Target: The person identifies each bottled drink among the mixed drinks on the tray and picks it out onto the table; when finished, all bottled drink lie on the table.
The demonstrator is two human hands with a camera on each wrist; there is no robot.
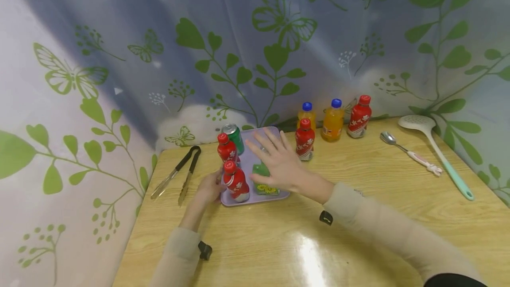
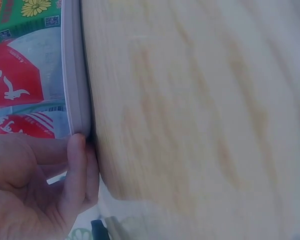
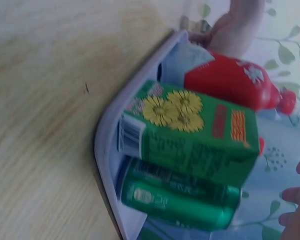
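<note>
A pale purple tray (image 1: 255, 203) carries two red-capped bottles (image 1: 236, 183) along its left side, a green can (image 1: 234, 136) at the back left, and a green carton with yellow flowers (image 3: 190, 130). Beside the carton stands another green can (image 3: 180, 195), mostly hidden by my right hand in the head view. My left hand (image 1: 210, 187) grips the tray's left edge, its fingers (image 2: 77, 160) bent at the rim in the left wrist view. Over the carton and the tray's right half, my right hand (image 1: 283, 163) is held with fingers spread, holding nothing.
To the left lie black-handled metal tongs (image 1: 179, 174). Right of the tray stand a red bottle (image 1: 304, 141), two orange drink bottles (image 1: 333, 123) and another red bottle (image 1: 359, 118). Farther right are a spoon (image 1: 410, 154) and a skimmer (image 1: 438, 149). A patterned curtain (image 1: 239, 56) hangs behind.
</note>
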